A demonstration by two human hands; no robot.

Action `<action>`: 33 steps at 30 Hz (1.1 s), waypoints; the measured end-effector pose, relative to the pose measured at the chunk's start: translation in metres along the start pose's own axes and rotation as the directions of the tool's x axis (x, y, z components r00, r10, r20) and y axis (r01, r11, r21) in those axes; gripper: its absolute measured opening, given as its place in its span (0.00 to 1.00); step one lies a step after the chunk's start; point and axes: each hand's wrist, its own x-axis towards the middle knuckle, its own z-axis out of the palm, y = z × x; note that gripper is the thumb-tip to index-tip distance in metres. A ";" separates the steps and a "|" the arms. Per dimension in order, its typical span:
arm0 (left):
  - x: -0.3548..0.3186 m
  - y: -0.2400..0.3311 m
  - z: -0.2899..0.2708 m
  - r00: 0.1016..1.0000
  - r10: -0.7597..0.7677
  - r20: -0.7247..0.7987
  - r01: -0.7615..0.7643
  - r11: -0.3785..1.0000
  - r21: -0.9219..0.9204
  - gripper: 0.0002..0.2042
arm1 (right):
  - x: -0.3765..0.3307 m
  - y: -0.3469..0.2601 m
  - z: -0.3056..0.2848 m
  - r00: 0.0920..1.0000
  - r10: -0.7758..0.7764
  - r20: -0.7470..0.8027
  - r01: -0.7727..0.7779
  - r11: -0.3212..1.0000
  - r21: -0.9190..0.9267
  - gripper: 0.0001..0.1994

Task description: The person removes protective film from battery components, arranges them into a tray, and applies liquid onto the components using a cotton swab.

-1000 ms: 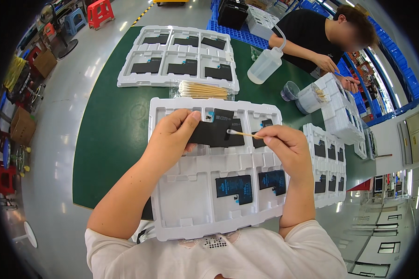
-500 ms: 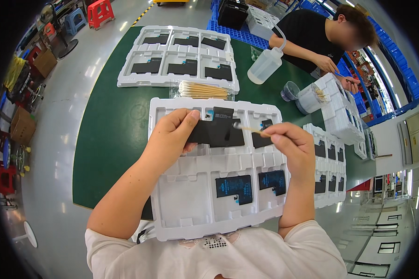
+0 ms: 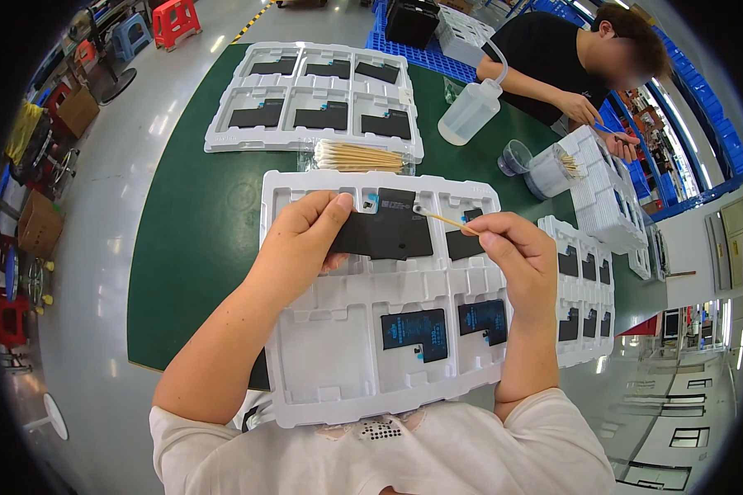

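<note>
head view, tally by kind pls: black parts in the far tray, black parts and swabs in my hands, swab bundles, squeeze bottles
black parts in the far tray: 6
black part in the left hand: 1
swab in the right hand: 1
swab bundle: 1
squeeze bottle: 1
total: 10

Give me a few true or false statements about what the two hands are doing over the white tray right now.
1. The left hand holds a flat black part. True.
2. The right hand holds a pair of scissors. False: it pinches a cotton swab.
3. The swab tip sits at the part's upper right corner. True.
4. The white tray lies on a red mat. False: the mat is green.
</note>
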 end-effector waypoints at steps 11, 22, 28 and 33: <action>-0.002 0.002 0.001 1.000 -0.002 -0.017 0.002 1.000 -0.002 0.14 | 0.001 0.002 0.001 0.992 -0.093 0.086 0.095 0.995 -0.015 0.07; -0.001 0.001 0.001 0.999 0.000 -0.046 -0.001 0.999 -0.037 0.14 | 0.000 0.006 0.001 0.975 -0.095 0.203 0.094 0.995 0.013 0.07; -0.002 0.003 0.002 1.000 -0.001 -0.029 0.000 0.999 -0.040 0.15 | 0.000 0.003 -0.004 0.998 -0.045 -0.038 0.052 0.975 0.216 0.07; -0.002 0.003 0.001 1.000 -0.001 -0.011 0.000 0.996 -0.088 0.15 | 0.001 0.006 -0.005 0.998 -0.036 -0.054 0.048 0.970 0.240 0.08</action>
